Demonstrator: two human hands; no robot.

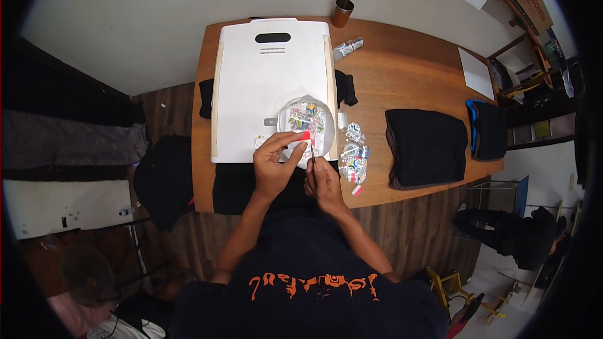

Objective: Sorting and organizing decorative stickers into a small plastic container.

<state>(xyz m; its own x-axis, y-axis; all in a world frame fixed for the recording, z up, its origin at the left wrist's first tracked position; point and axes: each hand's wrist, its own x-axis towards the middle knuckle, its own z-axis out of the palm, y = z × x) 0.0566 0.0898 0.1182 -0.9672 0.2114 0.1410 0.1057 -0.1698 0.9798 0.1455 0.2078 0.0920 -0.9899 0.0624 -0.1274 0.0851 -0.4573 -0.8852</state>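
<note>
My left hand (274,162) pinches a small red-and-white label (303,136) between thumb and fingers. In my right hand (325,183) is a thin, dark, pointed tool (313,153), its tip close to the label; whether it is tweezers or a blade I cannot make out. Both hands are over a round, grey-rimmed dish (283,116) holding colourful printed stickers. This dish rests on the near right part of a large white flat-topped machine (264,88). Black cloth (235,188) lies at the machine's near edge, below my left wrist.
Right of the dish, cut stickers (355,162) and another red-and-white label (357,191) lie on the wooden table (402,72). Folded black garments (427,149) are farther right. A brown cup (342,14) and a clear roll with printed stickers (349,48) stand toward the back.
</note>
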